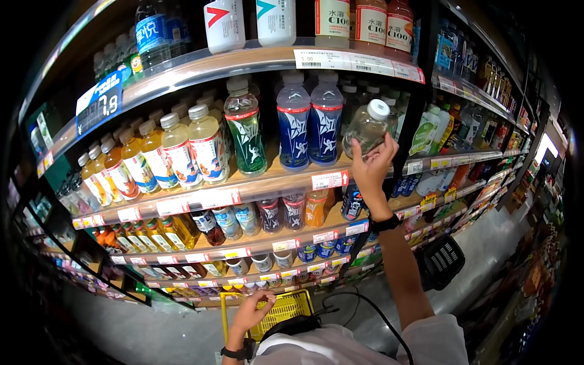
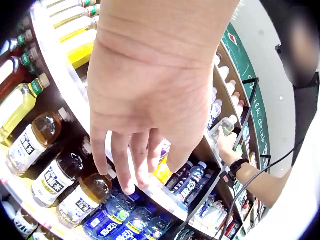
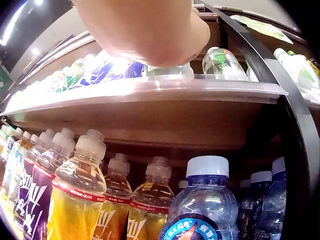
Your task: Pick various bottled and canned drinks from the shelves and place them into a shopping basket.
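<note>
Right of the blue-labelled bottles [image 1: 294,125], the fingers of the right hand [image 1: 372,161] grip a tilted clear bottle [image 1: 367,125], apparently near its base; below them are the left hand [image 1: 250,311], fingers loosely extended, and a yellow basket [image 1: 289,307].

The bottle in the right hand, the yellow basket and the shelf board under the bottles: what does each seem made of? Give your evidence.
The bottle: probably clear plastic, glossy; highlights shine on its see-through body. The basket: likely moulded plastic, evenly yellow, with slotted openings. The shelf board: wood or wood-look laminate, fairly matt, judging by its brown surface.
</note>
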`<action>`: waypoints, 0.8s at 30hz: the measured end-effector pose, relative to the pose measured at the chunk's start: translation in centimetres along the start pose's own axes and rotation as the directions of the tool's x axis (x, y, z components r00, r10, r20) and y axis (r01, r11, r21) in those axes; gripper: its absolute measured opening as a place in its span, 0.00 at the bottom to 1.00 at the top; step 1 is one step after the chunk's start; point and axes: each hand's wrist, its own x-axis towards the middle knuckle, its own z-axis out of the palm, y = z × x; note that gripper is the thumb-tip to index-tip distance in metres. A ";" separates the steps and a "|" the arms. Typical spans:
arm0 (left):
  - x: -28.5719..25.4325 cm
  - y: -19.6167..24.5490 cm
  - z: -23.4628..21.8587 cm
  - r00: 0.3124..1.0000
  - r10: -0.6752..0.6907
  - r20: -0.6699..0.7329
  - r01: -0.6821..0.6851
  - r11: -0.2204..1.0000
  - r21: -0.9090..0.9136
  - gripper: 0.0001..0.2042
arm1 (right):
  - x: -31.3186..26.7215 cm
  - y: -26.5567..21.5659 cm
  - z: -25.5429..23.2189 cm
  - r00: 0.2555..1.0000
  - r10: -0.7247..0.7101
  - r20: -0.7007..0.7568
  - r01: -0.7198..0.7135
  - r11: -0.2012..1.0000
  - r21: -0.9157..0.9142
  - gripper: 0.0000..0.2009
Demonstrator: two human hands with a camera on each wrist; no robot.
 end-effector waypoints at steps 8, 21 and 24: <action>4.8 10.2 -1.5 0.948 0.266 -0.174 -0.292 0.945 -0.148 0.26 | -3.2 -6.4 -6.0 0.968 -0.159 0.193 0.086 0.936 0.342 0.44; 4.1 5.6 2.6 0.925 0.101 -0.367 -0.296 0.798 -0.525 0.48 | 2.1 -11.7 -9.6 0.341 0.267 0.901 -0.371 0.919 -0.132 0.37; 3.1 3.0 1.9 0.938 0.107 -0.328 -0.283 0.785 -0.551 0.50 | 4.4 -5.1 -6.2 0.919 0.044 0.392 0.094 0.940 -0.327 0.41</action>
